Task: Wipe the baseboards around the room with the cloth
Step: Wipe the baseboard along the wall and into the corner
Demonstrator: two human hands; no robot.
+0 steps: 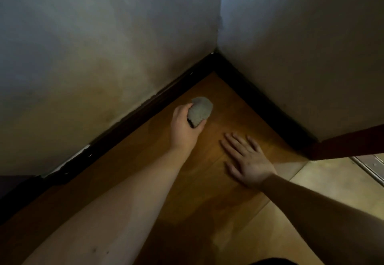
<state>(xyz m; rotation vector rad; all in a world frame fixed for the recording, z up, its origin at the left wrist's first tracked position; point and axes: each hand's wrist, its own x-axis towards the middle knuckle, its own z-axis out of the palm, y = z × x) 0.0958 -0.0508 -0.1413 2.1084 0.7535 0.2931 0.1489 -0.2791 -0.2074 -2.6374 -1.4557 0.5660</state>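
A dark baseboard [133,117] runs along the foot of the left wall and meets a second dark baseboard [264,100] in the room corner at upper centre. My left hand [185,127] grips a bunched grey cloth [200,110] just above the wooden floor, a short way from the left baseboard and not touching it. My right hand [247,160] lies flat on the floor with its fingers spread, to the right of the cloth.
Pale walls [93,46] rise on both sides of the corner. A reddish-brown door frame [342,146] stands at the right, with a metal threshold strip [372,167] and lighter flooring [324,181] beyond. The left baseboard has chipped white spots [81,152].
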